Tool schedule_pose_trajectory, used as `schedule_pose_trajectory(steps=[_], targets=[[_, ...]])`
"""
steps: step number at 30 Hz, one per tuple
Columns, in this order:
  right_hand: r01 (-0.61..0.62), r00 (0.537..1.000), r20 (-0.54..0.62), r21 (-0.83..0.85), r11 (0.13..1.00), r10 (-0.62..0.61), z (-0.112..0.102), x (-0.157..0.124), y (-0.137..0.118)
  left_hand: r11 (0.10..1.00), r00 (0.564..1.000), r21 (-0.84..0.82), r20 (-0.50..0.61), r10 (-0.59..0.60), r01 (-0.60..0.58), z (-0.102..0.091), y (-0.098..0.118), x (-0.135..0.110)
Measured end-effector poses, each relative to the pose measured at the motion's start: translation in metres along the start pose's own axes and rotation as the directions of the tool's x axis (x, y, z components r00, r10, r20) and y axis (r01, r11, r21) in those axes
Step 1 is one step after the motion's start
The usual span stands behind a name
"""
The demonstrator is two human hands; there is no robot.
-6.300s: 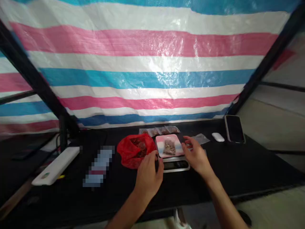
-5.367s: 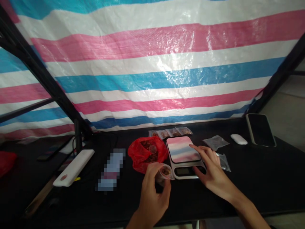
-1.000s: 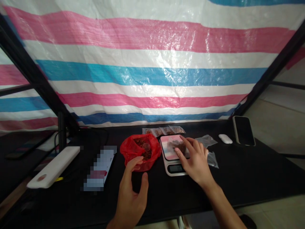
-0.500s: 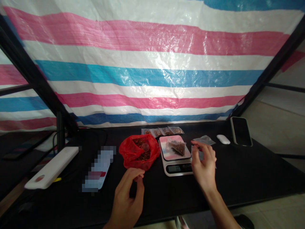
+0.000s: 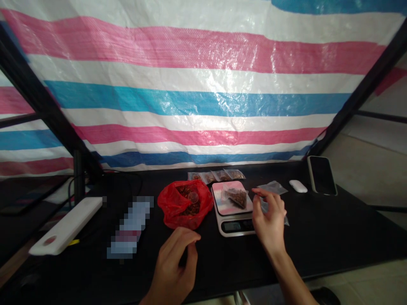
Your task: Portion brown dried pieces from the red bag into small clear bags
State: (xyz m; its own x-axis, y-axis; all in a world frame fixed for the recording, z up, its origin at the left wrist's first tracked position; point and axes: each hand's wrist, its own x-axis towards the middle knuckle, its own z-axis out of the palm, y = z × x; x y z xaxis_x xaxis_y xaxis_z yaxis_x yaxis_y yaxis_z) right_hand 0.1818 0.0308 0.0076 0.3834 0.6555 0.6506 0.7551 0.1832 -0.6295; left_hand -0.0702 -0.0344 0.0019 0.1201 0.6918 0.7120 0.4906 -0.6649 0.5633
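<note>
My left hand (image 5: pixel 176 264) hovers over the table's front, just below a red plastic bag (image 5: pixel 168 212). Its fingers are bent, with a small gap to the thumb and nothing visible between them. The red bag lies open, showing small brown pellets (image 5: pixel 190 207) and a small clear cup (image 5: pixel 193 197). My right hand (image 5: pixel 270 220) is at the right edge of a white digital kitchen scale (image 5: pixel 222 218), thumb and fingers apart, holding nothing I can see. On the scale's pan lies a clear bag of brown pellets (image 5: pixel 238 198). The hand partly covers empty clear bags (image 5: pixel 272 187).
Several small filled bags (image 5: pixel 218 176) lie in a row behind the scale. A white mouse (image 5: pixel 298 186) and a propped phone (image 5: pixel 322 175) are at the right. To the left are a blurred-out phone (image 5: pixel 130 228) and a long white power strip (image 5: pixel 68 224). Striped sheeting (image 5: pixel 203 101) hangs behind.
My left hand has shifted slightly right, and its thumb and fingertips have parted a little. My right hand has moved slightly left, toward the scale. The bag on the pan stays put.
</note>
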Motion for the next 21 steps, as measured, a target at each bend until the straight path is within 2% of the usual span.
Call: schedule_pose_trajectory(steps=[3, 6, 9, 14, 18, 21], targets=[[0.015, 1.000, 0.007, -0.021, 1.000, -0.015, 0.000, 0.001, 0.000, 1.000, 1.000, 0.010, -0.007, 0.003, -0.003, -0.003, -0.002, -0.002], [0.088, 0.990, 0.118, -0.038, 0.995, -0.083, 0.003, 0.005, 0.002, 1.000, 1.000, 0.016, -0.011, 0.008, -0.008, -0.008, -0.004, -0.004], [0.206, 0.950, 0.254, -0.069, 0.976, -0.183, 0.010, 0.011, 0.002, 1.000, 1.000, 0.025, -0.019, -0.001, 0.002, -0.014, -0.004, -0.005], [0.293, 0.906, 0.356, -0.137, 0.946, -0.229, 0.023, 0.015, 0.001, 0.998, 0.999, 0.055, -0.033, -0.012, 0.014, -0.023, -0.007, -0.006], [0.308, 0.896, 0.369, -0.114, 0.945, -0.248, 0.026, 0.014, -0.001, 0.975, 0.996, 0.222, 0.079, -0.043, 0.025, -0.029, -0.021, 0.000], [0.285, 0.900, 0.327, 0.060, 0.957, -0.289, 0.026, 0.011, -0.013, 0.915, 0.974, 0.399, 0.173, -0.145, 0.065, -0.032, -0.034, 0.005]])
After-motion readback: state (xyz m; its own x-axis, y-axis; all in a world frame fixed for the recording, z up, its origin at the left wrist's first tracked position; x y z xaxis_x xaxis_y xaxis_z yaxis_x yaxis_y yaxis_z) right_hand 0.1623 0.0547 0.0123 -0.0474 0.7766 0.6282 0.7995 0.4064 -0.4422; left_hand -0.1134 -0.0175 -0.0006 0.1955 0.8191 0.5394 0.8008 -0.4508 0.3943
